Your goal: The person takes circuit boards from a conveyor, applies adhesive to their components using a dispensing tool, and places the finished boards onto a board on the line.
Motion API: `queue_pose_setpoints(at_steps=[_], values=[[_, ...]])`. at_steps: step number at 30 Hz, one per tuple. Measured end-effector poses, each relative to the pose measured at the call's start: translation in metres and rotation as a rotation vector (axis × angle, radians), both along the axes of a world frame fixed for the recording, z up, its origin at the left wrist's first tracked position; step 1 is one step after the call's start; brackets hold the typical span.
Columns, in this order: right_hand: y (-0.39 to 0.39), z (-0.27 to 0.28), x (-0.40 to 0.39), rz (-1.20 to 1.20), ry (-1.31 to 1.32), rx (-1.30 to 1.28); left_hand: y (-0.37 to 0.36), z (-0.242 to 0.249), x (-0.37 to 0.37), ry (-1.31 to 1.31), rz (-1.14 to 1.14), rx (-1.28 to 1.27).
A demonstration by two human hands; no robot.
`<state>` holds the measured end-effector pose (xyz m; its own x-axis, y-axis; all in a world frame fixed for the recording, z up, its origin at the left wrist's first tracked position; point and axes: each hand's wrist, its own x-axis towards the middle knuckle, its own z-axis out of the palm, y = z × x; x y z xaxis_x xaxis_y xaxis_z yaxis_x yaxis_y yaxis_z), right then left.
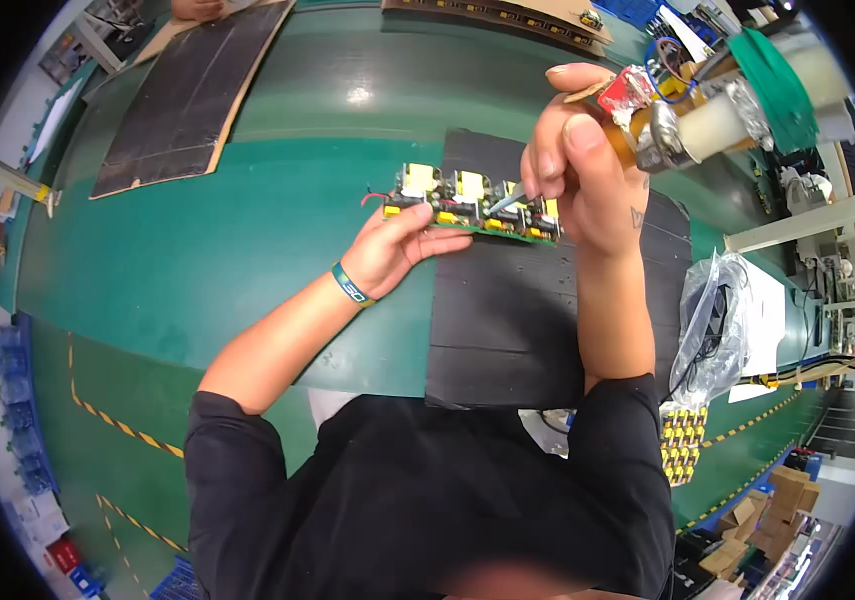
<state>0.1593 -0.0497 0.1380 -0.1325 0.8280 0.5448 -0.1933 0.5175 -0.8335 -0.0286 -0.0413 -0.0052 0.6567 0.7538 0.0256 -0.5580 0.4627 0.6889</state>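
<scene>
My left hand (394, 248) grips the left end of a strip of circuit boards (472, 212), thumb on top and fingers beneath. Yellow-wrapped transformers and black parts line the strip, and a thin red wire sticks out at its left end. In my right hand (587, 165) is a thick tube-shaped tool (717, 125), wrapped in foil and green tape, with wires along it. My fingers close round its brown front part, and its thin pale tip reaches down onto the board parts. Below lies a black sheet (507, 320) on the green tabletop (297, 230).
Another black board (187, 95) lies at the far left; a person's hand (197, 8) shows behind it. A cardboard tray (497, 22) of similar parts stands at the back. On the right are a clear plastic bag (712, 310) and more yellow boards (682, 445).
</scene>
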Motion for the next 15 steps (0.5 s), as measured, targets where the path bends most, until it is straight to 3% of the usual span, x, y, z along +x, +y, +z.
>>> queue_pose_setpoints(at_steps=[8,15], values=[[0.016,0.005,0.022,-0.049,0.052,-0.107,0.052,0.014,-0.035,-0.053,0.354,-0.016],[0.017,0.005,0.027,-0.011,0.038,-0.108,0.137,0.019,-0.106,0.170,0.836,0.020]])
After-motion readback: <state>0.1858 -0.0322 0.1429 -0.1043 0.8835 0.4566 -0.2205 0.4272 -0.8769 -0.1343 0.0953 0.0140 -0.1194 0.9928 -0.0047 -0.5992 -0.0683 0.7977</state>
